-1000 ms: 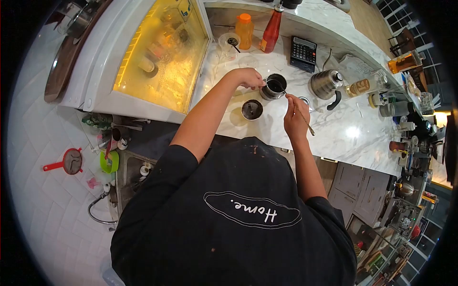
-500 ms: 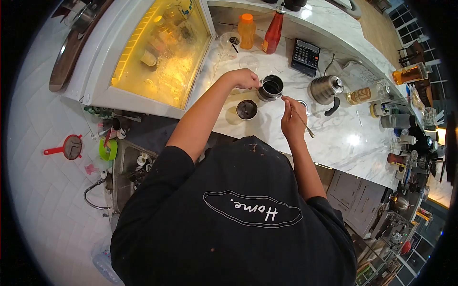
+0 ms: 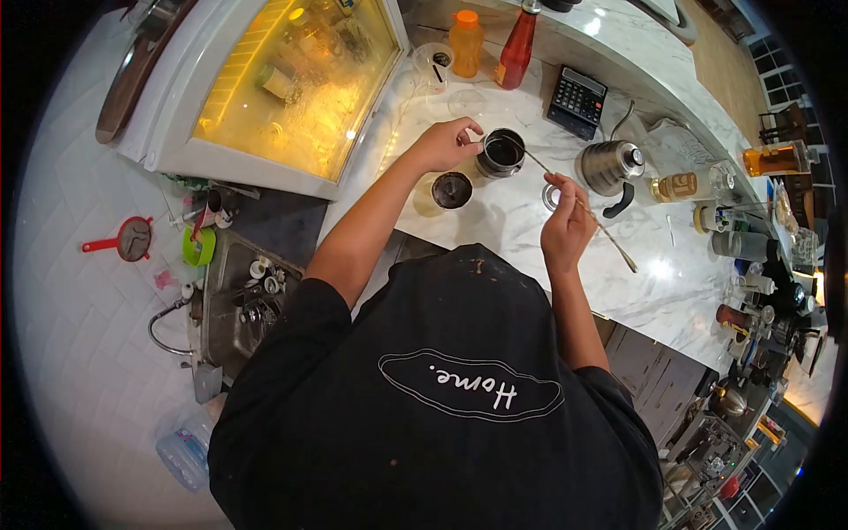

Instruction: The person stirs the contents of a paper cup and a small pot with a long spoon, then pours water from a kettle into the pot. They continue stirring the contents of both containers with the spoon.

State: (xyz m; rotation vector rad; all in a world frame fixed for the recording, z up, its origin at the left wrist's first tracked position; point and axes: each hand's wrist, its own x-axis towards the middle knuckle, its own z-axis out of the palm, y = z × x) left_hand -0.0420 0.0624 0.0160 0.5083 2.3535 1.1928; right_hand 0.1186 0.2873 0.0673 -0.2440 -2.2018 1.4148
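Note:
My right hand (image 3: 568,219) is closed on a long thin metal spoon (image 3: 609,238), whose far end reaches into the dark metal cup (image 3: 503,168) on the marble counter. My left hand (image 3: 450,144) is just left of that cup, fingers apart and curved near its rim, holding nothing. Just below my left hand stands a second cup (image 3: 452,191) with dark contents. A small round metal lid or dish (image 3: 551,197) lies between the metal cup and my right hand.
Behind stand an orange bottle (image 3: 465,44), a red bottle (image 3: 517,53) and a calculator (image 3: 577,102). A steel kettle (image 3: 604,166) is to the right, with jars beyond. A lit display fridge (image 3: 353,168) stands left, above a sink (image 3: 231,309).
My left hand has loosened its fingers at the metal cup. My right hand has moved right and down, drawing the spoon partly out of the cup. The view has shifted slightly.

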